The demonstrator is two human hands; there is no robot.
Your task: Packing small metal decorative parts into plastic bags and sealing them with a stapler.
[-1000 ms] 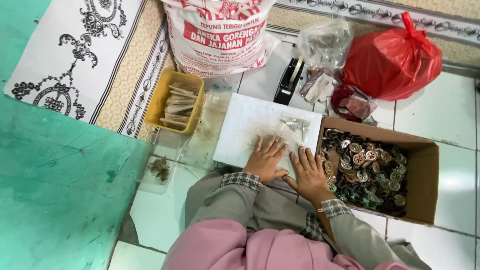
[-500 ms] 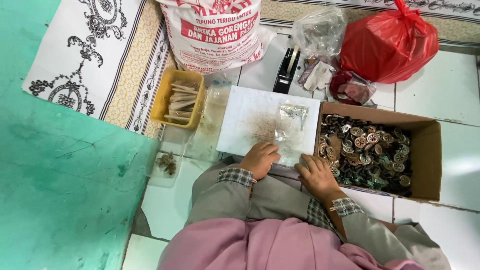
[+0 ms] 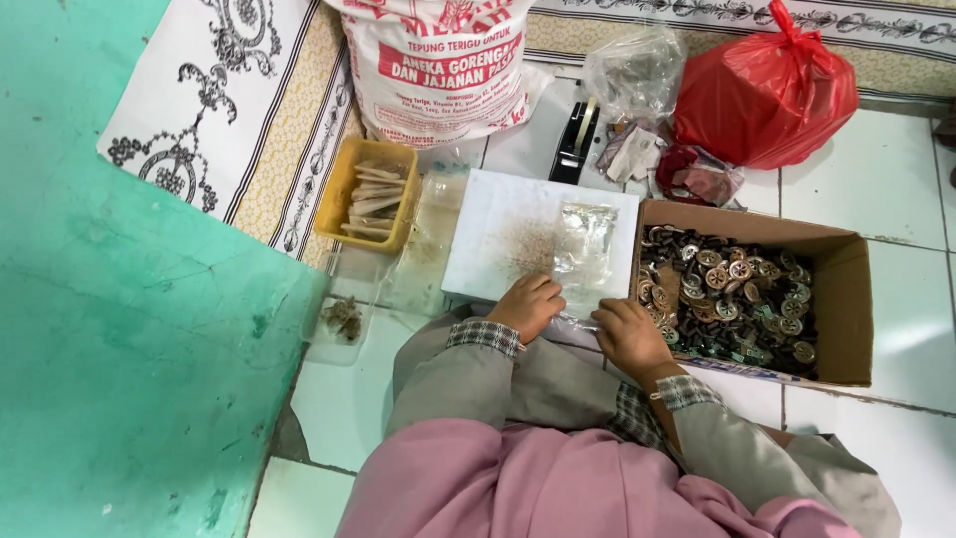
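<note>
- The white board (image 3: 498,239) lies flat on the tiled floor, hemmed in on both sides: the cardboard box (image 3: 846,299) of small round brown pieces sits tight against its right edge, and the yellow tray (image 3: 344,194) of pale sticks is just off its left.
- Behind it, a black tape dispenser (image 3: 576,139) and the big printed sack (image 3: 438,60) close off the far edge; the red plastic bag (image 3: 767,85) sits further right.
- Bare tile shows to the lower left, next to the green mat (image 3: 119,329).
- The clear plastic pouch (image 3: 586,249) lies on the board's right half, running down to the near edge.
- The left hand (image 3: 528,304) rests curled at the near edge, knuckles just left of the pouch; I can't tell whether it grips anything.
- The right hand (image 3: 627,334) sits at the pouch's lower end, fingers bent and close together, touching it; a firm pinch I can't make out.
</note>
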